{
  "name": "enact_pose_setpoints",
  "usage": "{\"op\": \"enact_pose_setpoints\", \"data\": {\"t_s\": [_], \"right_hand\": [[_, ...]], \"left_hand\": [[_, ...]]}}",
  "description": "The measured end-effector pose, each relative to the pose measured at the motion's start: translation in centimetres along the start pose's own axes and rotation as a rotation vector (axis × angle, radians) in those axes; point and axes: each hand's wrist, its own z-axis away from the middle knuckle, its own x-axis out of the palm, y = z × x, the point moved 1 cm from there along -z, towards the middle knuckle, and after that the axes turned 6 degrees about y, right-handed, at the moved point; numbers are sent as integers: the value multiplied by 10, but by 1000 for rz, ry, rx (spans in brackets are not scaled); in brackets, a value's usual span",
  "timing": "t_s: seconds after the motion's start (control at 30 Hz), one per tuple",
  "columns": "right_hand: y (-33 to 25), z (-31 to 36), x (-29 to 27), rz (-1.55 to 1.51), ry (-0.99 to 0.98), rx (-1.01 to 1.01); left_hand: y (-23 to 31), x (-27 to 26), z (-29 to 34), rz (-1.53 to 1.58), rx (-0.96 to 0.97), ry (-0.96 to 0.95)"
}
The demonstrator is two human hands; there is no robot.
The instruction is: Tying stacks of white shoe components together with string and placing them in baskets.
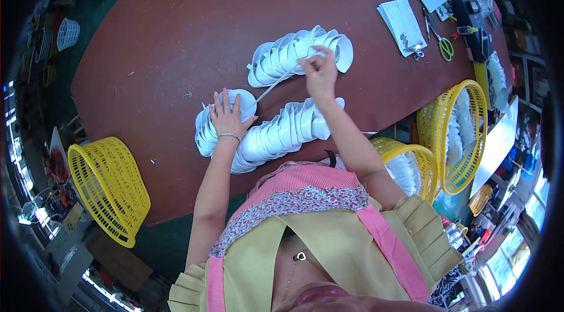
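Observation:
Three rows of nested white curved pieces lie on the table; their exact kind I cannot tell. My left hand [228, 118] rests with spread fingers on the short row [205, 136] at the left. From that row a thin white strip [269, 90] runs up and right toward my right hand [320, 80]. The fingers of that hand are pinched together on the strip, in front of the far row [276, 56]. Nearest my body lies the long row [276, 136], its right end partly behind my right forearm.
A yellow basket [111, 189] stands off the table's left edge. Two yellow baskets, one upper [479, 136] and one lower [432, 165], hold white pieces at the right. A clipboard with papers [402, 27] and green-handled scissors [446, 49] lie on the reddish-brown table [194, 24].

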Motion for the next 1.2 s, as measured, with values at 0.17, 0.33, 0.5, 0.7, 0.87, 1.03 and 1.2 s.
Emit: {"op": "enact_pose_setpoints", "data": {"t_s": [0.17, 0.33, 0.5, 0.7, 0.87, 1.03, 1.2], "right_hand": [[-16, -22, -14, 51, -122, -60], [-43, 2, -12, 96, -330, 3], [-47, 33, -73, 111, -234, -32], [47, 73, -251, 1088, -1012, 158], [21, 63, -311, 1732, -738, 246], [-71, 33, -224, 974, -533, -12], [-124, 24, -118, 567, -725, -324]], "left_hand": [[13, -19, 1, 111, 23, 80], [72, -70, -42, 845, 147, 237], [98, -102, -50, 1098, 238, 251], [75, -84, -40, 1345, -3, 124], [52, -54, -26, 1242, -114, 82], [34, -11, -12, 1437, -286, 38], [22, 0, -21, 1717, -460, 48]]}}
